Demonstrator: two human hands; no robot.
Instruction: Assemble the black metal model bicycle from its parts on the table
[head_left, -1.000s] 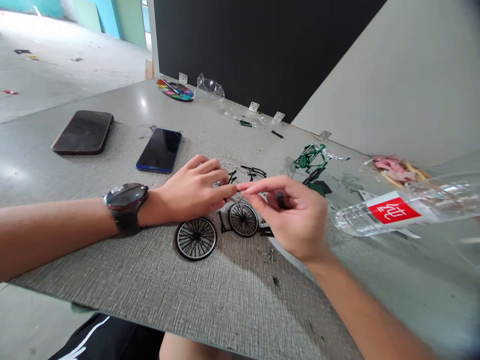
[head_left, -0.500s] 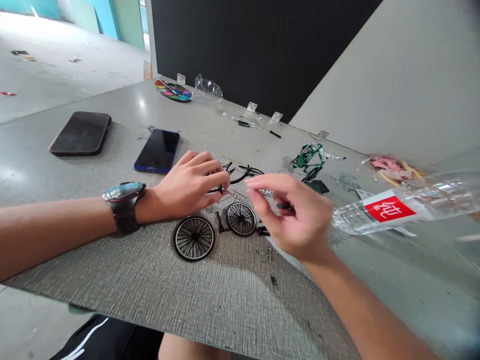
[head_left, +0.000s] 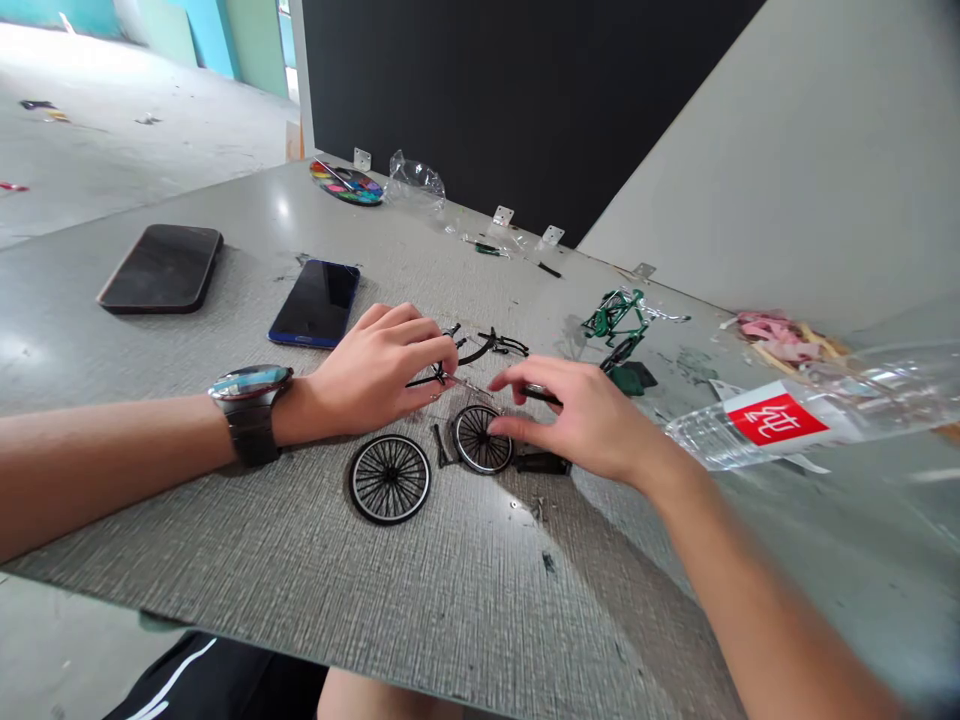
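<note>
My left hand point(head_left: 390, 360), wearing a black watch point(head_left: 250, 412), is closed on a small black model bicycle frame point(head_left: 474, 352), its fingers hiding part of it. A thin screwdriver point(head_left: 541, 395) with a dark handle lies within my right hand point(head_left: 581, 415); its metal shaft points at the frame near my left fingertips. The right thumb and forefinger are spread, with the handle between them and against the palm. Below lie a spoked wheel point(head_left: 390, 479), a second wheel point(head_left: 472, 440) under my right thumb, and a small black part point(head_left: 440, 445) between them.
A green model bicycle point(head_left: 619, 320) stands at right, near a clear plastic bottle point(head_left: 780, 415). Two phones, a black one point(head_left: 161, 268) and a blue one point(head_left: 315, 303), lie at left. A paint palette point(head_left: 346, 184) and clear plastic packaging point(head_left: 416, 183) sit at the back. Tiny parts point(head_left: 537, 508) lie in front.
My right thumb and forefinger have parted from a near pinch, and the hand has turned, showing more of the screwdriver handle. My left hand stays almost still.
</note>
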